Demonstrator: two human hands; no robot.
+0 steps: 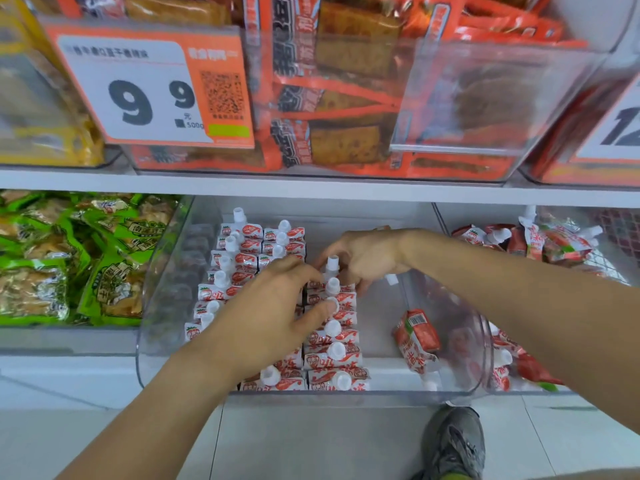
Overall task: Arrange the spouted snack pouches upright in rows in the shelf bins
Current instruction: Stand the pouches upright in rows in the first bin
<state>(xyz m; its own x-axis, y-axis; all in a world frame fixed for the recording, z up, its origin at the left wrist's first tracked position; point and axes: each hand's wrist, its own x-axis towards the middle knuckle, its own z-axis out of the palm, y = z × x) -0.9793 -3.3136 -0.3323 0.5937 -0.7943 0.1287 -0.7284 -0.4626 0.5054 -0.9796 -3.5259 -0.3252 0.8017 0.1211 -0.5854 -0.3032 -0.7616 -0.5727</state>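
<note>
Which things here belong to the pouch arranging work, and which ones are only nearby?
Belong to the job:
- red-and-white spouted pouches in upright rows
- clear plastic shelf bin
- loose red-and-white pouch lying on its side
- left hand
- right hand

Only nearby:
- green snack packets
- orange price tag with 9.9
- orange tofu packs

On the orange price tag [152,88] at the upper shelf's left bin we read "9 9", "500g" beneath, and a QR code. The white tag [620,129] at the right edge shows "12", cut off. A barcode marks the loose red pouch [417,336]; other print is too blurred to read.
</note>
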